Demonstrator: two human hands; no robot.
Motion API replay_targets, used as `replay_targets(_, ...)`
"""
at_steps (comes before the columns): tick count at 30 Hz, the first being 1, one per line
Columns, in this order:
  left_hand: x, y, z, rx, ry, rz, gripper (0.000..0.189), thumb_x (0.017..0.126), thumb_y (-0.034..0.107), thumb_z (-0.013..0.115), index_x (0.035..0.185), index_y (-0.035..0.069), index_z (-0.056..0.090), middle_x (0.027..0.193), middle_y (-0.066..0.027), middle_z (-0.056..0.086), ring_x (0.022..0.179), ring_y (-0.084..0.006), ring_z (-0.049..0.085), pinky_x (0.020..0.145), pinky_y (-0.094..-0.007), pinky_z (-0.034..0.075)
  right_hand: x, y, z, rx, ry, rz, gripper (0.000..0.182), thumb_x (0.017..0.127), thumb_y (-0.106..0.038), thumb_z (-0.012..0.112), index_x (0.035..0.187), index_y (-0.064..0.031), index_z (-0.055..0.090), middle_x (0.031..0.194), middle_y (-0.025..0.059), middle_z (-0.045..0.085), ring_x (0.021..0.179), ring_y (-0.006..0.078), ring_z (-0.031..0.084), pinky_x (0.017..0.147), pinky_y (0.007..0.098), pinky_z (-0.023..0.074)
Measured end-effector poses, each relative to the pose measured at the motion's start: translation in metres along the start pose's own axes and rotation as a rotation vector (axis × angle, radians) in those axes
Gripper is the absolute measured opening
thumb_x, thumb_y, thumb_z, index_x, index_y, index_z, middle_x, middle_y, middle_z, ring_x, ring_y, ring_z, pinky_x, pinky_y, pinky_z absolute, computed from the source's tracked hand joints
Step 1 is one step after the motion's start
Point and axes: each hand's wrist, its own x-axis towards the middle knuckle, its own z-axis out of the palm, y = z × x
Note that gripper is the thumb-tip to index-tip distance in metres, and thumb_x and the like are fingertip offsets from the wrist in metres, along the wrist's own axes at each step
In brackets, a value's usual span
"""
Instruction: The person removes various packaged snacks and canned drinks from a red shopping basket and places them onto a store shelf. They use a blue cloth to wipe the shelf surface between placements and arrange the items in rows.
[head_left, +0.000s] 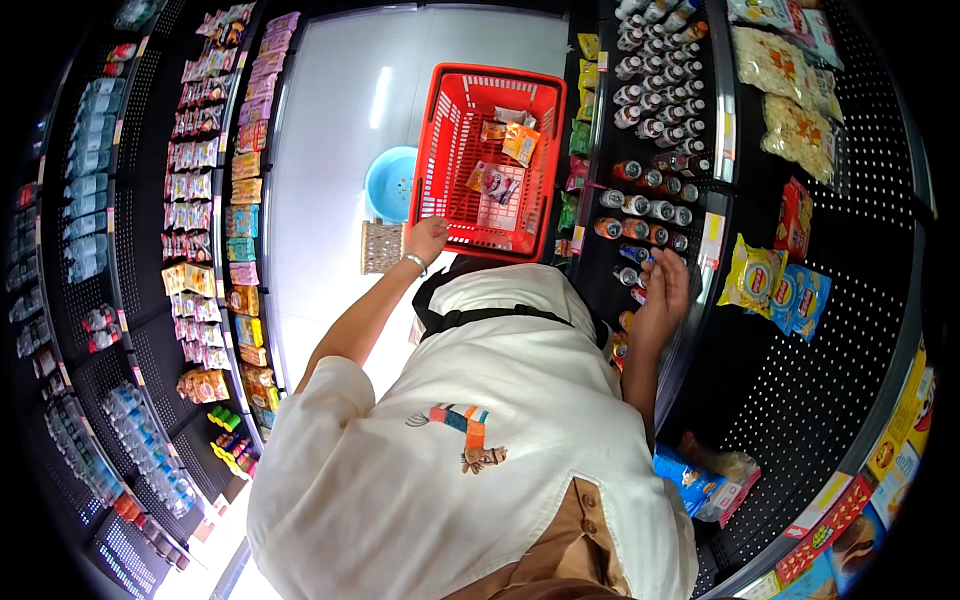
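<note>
My left hand (428, 238) is closed around the near left corner of a red plastic shopping basket (551, 161). Inside the basket lie several small snack packets, among them an orange packet (520, 143) and a purple-and-white packet (499, 184). My right hand (661, 292), with fingers extended and nothing visible in it, is over the right-hand shelf, close to a blue drink can (634, 253) and a silver-topped can (626, 275). From this angle I cannot tell whether it touches any can.
A light blue plastic basin (386, 184) and a woven basket (382, 247) stand on the aisle floor left of the shopping basket. Snack shelves (217, 169) line the left side. On the right are small bottles (660, 82), yellow chip bags (752, 274) and blue chip bags (808, 300).
</note>
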Motion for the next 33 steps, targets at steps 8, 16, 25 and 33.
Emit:
replay_targets(8,0.003,-0.05,0.041,-0.317,-0.017,-0.035,0.021,0.082,0.012,0.066,0.102,0.003,0.067,0.088,-0.0125,0.07,0.08,-0.0217,0.068,0.075,-0.0332,0.054,0.033,0.01,0.065,0.005,-0.305,0.059,0.02,0.095,-0.006,0.055,0.114,-0.0027,0.057,0.107,0.0064,0.065,0.088,0.0116,0.062,0.075,0.0241,0.0469)
replay_targets(16,0.026,-0.04,0.059,-0.204,-0.124,-0.081,0.022,0.085,0.009,0.063,0.106,0.001,0.063,0.089,-0.0105,0.07,0.082,-0.0195,0.068,0.075,-0.032,0.054,0.019,0.129,0.098,-0.299,-0.534,0.202,0.025,0.088,0.0,0.06,0.113,-0.0026,0.058,0.104,0.0064,0.064,0.09,0.0132,0.062,0.077,0.0273,0.0511)
replay_targets(25,0.1,-0.07,0.091,-0.005,-0.185,-0.193,0.025,0.081,0.018,0.064,0.103,0.005,0.064,0.097,-0.0172,0.069,0.093,-0.0332,0.066,0.08,-0.0416,0.053,0.044,0.211,0.157,-0.651,-0.779,-0.155,0.027,0.08,0.001,0.06,0.106,-0.0044,0.058,0.1,0.0155,0.061,0.089,0.0348,0.061,0.079,0.0412,0.051)
replay_targets(33,0.153,-0.062,0.118,0.335,-0.23,-0.029,0.022,0.079,0.01,0.059,0.1,0.004,0.058,0.106,-0.0194,0.06,0.098,-0.0383,0.06,0.083,-0.0479,0.05,0.059,0.256,0.16,-0.711,-1.015,-0.527,0.024,0.076,-0.003,0.065,0.099,-0.0057,0.06,0.094,0.0115,0.061,0.095,0.0299,0.058,0.087,0.0434,0.0436)
